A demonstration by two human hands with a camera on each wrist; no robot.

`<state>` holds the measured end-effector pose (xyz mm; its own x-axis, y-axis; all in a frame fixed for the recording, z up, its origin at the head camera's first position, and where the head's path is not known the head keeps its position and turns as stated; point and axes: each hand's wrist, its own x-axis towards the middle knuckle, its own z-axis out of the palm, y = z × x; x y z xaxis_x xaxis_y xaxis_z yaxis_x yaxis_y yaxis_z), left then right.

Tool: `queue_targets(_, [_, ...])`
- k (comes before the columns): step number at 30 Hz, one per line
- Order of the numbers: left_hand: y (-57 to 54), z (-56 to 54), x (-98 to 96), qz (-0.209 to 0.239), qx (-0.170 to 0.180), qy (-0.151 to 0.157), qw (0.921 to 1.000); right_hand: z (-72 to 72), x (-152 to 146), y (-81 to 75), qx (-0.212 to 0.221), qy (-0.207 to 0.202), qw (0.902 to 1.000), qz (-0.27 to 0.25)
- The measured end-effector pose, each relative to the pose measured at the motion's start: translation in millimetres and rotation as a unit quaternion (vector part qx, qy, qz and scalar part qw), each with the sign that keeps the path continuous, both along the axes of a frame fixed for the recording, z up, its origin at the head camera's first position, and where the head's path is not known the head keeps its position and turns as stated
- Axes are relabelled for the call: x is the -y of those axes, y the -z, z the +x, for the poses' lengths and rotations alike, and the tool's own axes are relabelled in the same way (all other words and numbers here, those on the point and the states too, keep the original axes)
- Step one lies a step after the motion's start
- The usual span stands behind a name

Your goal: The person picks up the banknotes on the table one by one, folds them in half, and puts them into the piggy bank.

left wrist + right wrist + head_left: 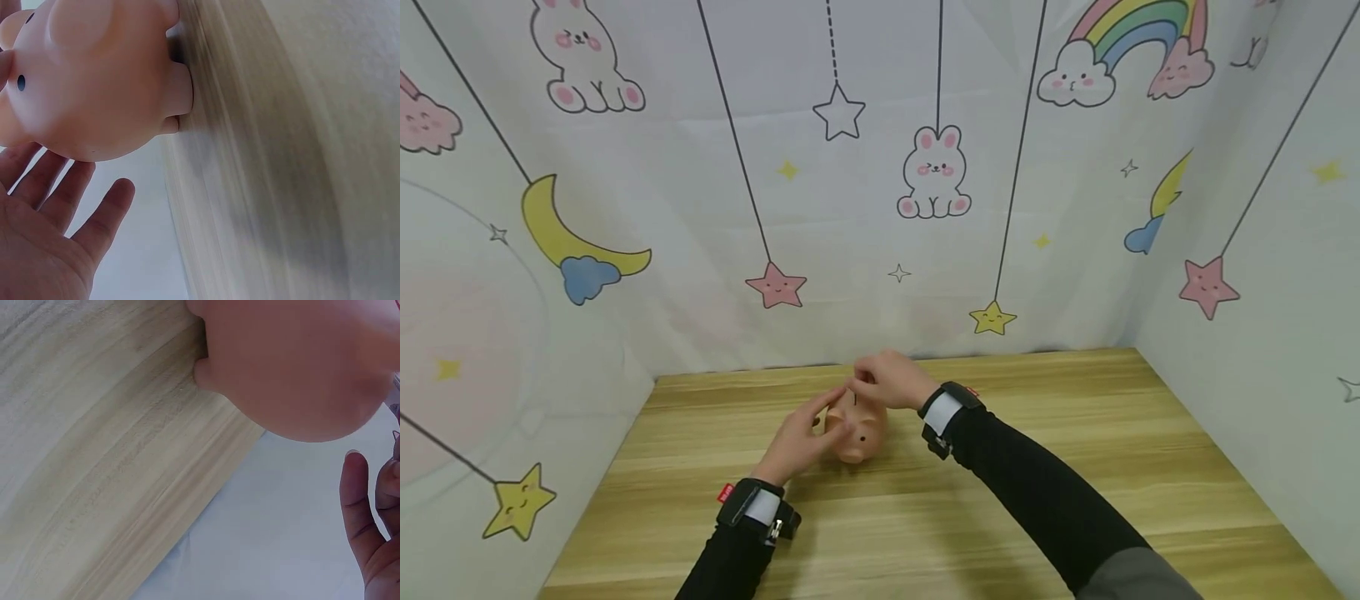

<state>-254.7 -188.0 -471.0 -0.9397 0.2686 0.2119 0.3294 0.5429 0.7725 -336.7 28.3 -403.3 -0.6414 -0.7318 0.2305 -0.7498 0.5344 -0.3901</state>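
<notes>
A peach-coloured piggy bank [854, 447] stands upright on the wooden table, its face toward me and a dark slot on top. My left hand [795, 443] holds its left side, thumb on the face and forefinger by the top. In the left wrist view, the other fingers of the left hand [53, 212] are spread along its side. Above the slot, my right hand [892, 380] pinches something small, mostly hidden in the head view. The right wrist view shows a sliver of a small silvery thing [394, 395] by the right hand [382, 531].
The wooden table [1000, 500] reaches a white printed cloth wall [865, 333] close behind the piggy bank. More printed cloth [1247, 367] stands along the right side, with another cloth side wall [587, 400] on the left.
</notes>
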Motion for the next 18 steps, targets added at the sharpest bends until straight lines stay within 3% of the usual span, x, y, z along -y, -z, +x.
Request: queue_targets(18, [0.1,0.3,0.3,0.002,0.001,-0.003,1.0000,0.4,-8,15.8,0.031,0.006,0.9994,0.014])
